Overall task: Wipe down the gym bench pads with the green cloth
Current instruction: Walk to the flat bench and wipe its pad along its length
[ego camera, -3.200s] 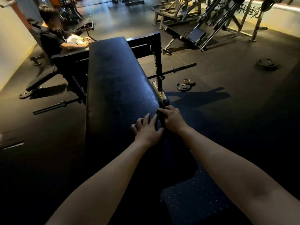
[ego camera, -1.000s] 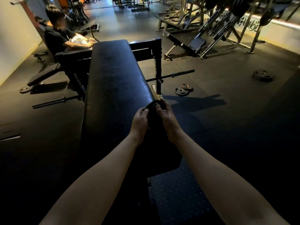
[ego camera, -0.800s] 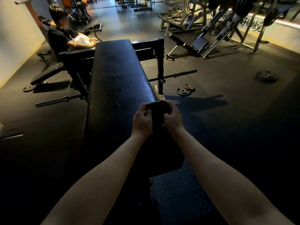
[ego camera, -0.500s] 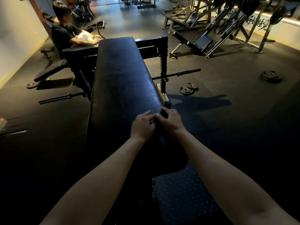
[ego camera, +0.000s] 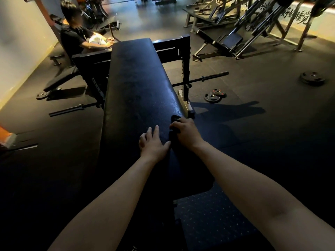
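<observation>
Just right of centre, the right hand grips the bunched cloth at the right edge of the bench pad, the left hand flat beside it; flattening the cloth and stroking lengthwise should wipe best.

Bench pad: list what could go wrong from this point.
1. The right hand grips the cloth bunched at the right edge of the pad; it may slide off the edge and wipe very little.
2. The left hand lies flat on the pad and will likely leave fresh prints.
3. The weight plates lie on the floor to the right of the pad, a possible trip hazard when moving along it.
</observation>
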Demonstrator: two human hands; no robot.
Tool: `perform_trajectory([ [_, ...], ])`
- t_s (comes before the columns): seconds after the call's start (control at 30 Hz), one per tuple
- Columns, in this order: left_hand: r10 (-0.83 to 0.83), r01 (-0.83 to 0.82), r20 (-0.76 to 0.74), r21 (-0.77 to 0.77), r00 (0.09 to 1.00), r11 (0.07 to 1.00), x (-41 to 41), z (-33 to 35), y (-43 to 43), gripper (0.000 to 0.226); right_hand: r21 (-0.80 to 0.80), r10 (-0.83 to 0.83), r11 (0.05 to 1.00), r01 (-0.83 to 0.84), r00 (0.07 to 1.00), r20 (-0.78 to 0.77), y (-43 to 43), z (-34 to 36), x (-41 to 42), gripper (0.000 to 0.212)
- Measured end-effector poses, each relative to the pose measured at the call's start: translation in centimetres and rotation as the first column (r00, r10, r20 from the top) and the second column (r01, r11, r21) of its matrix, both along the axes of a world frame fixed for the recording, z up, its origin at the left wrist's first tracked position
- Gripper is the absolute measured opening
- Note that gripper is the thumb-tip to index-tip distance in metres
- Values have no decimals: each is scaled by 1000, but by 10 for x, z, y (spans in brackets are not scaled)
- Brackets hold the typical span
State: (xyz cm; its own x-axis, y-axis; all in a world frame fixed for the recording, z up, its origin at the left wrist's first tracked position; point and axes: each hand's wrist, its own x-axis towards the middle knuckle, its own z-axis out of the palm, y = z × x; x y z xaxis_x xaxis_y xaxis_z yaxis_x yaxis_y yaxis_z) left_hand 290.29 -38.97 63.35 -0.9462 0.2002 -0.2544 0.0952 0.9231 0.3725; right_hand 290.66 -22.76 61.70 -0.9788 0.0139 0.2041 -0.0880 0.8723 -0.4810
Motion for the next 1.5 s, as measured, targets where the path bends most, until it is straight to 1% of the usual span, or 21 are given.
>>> perform_trajectory([
  [0.07,-11,11,1,-8,1000,1000,3,0,4,78,-35,-123,992,123,992,-14,16,-4,6,21],
  [0.2,-33,32,-51,-15,998,999,9,2,12,68,-103,-380,915,390,919,105,24,-8,16,31],
  [0.23,-44,42,-78,-23,996,999,11,4,14,67,-123,-383,912,391,920,82,20,-8,19,33],
  [0.27,-60,57,-99,-26,993,998,12,5,16,66,-140,-326,935,326,945,27,15,-6,22,34],
  [0.3,-83,80,-106,-27,991,996,13,7,19,66,-149,-206,968,200,978,-29,8,-5,24,37],
  [0.37,-121,121,-72,-3,990,993,14,8,25,64,-145,59,987,-65,997,-47,-3,0,23,40],
  [0.4,-127,127,-45,12,991,992,14,7,27,63,-144,99,984,-103,995,-33,-4,2,20,40],
  [0.43,-125,126,-36,13,991,992,14,5,28,65,-149,63,987,-66,998,-24,-2,3,17,40],
  [0.53,-124,122,-68,-33,990,992,16,-2,24,70,-161,-184,970,181,983,-2,17,-2,16,38],
  [0.63,-136,134,-74,-33,988,990,15,-3,23,70,-253,-300,914,317,948,102,31,-2,31,39],
  [0.73,-129,127,-89,-24,988,992,16,-5,24,69,-361,-437,777,516,855,280,35,-14,57,30],
  [0.8,-126,124,-95,-24,987,992,18,-5,25,68,-416,-459,685,598,798,391,36,-21,73,26],
  [0.83,-128,126,-96,-21,987,992,18,-5,25,68,-445,-460,654,612,789,408,37,-21,73,26],
  [0.9,-127,126,-103,-17,986,992,18,-6,25,68,-498,-449,647,577,817,363,37,-14,55,28],
  [1.0,-127,126,-109,-9,986,992,18,-7,25,67,-496,-382,740,454,891,246,29,3,19,42],
  [1.07,-125,125,-117,-15,985,992,18,-8,25,67,-478,-342,771,421,906,247,22,3,4,45],
  [1.2,-118,117,-120,-12,986,993,18,-8,26,67,-512,-401,667,542,840,366,24,-6,14,29],
  [1.3,-123,124,-115,-4,986,992,20,-8,27,67,-386,-461,661,644,753,469,29,-14,41,22],
  [1.4,-127,125,-124,-20,984,992,21,-8,27,67,-262,-475,672,692,675,565,35,-22,60,30],
  [1.43,-129,127,-125,-22,984,992,20,-8,27,67,-274,-472,671,689,682,559,37,-21,58,31],
  [1.5,-132,130,-125,-24,983,991,20,-8,27,66,-399,-442,661,635,759,478,37,-12,43,28],
])
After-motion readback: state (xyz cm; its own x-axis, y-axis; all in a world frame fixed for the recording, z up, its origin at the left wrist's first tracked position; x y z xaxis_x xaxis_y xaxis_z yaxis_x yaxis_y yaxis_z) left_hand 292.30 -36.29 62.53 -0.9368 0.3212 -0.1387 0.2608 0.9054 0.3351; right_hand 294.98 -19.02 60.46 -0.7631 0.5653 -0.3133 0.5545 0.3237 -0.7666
